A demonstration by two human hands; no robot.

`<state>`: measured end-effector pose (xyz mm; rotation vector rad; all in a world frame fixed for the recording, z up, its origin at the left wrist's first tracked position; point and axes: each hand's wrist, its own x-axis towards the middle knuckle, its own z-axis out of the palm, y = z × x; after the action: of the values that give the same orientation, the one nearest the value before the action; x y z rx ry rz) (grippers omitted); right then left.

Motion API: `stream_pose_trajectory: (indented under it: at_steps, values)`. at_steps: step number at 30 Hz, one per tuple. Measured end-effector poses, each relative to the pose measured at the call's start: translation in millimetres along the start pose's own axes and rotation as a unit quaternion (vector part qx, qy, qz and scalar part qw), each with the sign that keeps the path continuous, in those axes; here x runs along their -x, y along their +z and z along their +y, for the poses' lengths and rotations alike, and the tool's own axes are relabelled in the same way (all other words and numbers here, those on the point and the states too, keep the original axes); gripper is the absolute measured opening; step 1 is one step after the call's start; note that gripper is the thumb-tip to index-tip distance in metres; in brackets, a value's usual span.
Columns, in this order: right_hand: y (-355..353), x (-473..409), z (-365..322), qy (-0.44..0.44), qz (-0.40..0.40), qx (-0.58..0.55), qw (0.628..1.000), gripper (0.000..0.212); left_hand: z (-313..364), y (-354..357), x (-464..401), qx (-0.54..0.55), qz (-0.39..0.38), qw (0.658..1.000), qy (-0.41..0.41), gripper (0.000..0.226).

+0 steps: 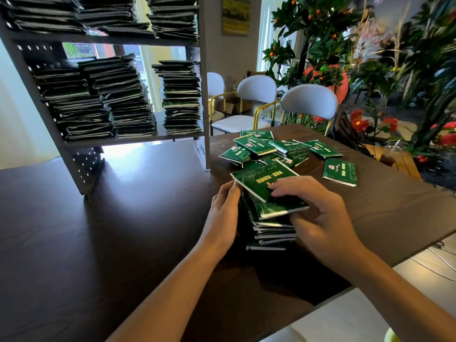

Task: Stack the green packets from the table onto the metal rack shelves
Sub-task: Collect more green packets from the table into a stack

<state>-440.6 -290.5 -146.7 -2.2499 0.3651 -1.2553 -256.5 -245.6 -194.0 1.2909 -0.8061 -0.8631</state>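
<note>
Your hands [271,206] cover much of the gathered stack [271,228], so its packet count is unclear to you. The rack's top shelf [103,39] runs off the upper edge; packet print is unreadable.

I see both bare forearms extending from the lower edge of the view up toward the middle of the desk, converging on one stack of packets [269,213]. The left hand [223,213] stands on edge against the stack's left side, palm facing right, fingertips curled onto the top packet's left edge. The right hand [318,213] lies palm down on the stack's right side, fingers [283,190] spread flat across the top packet, thumb hooked under the near right corner of the upper packets.
</note>
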Motion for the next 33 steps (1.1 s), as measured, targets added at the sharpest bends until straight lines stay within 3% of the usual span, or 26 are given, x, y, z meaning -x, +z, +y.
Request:
stream_pose_trajectory:
  at_steps: [6,9,14,23,33]
  values:
    - [-3.4,-2.0,-6.7,0.108,-0.068,0.009,0.992,0.067,7.9,0.9,6.1,-0.049,-0.018,0.999,0.001,0.077]
    - [-10.2,-9.1,-11.0,0.144,-0.135,0.092,0.976,0.065,8.6,0.8,5.8,-0.042,-0.02,0.999,-0.001,0.066]
    - [-15.5,-20.1,-11.3,0.122,-0.231,0.146,0.954,0.053,6.6,0.7,5.2,-0.028,-0.016,0.999,-0.005,0.065]
    - [-18.8,-32.6,-15.0,0.129,-0.286,0.218,0.924,0.045,4.4,0.7,3.3,-0.047,-0.007,0.999,-0.007,0.072]
    - [-21.6,-41.4,-23.4,0.155,-0.305,0.193,0.92,0.055,11.8,2.1,10.0,-0.045,-0.014,0.999,0.003,0.07]
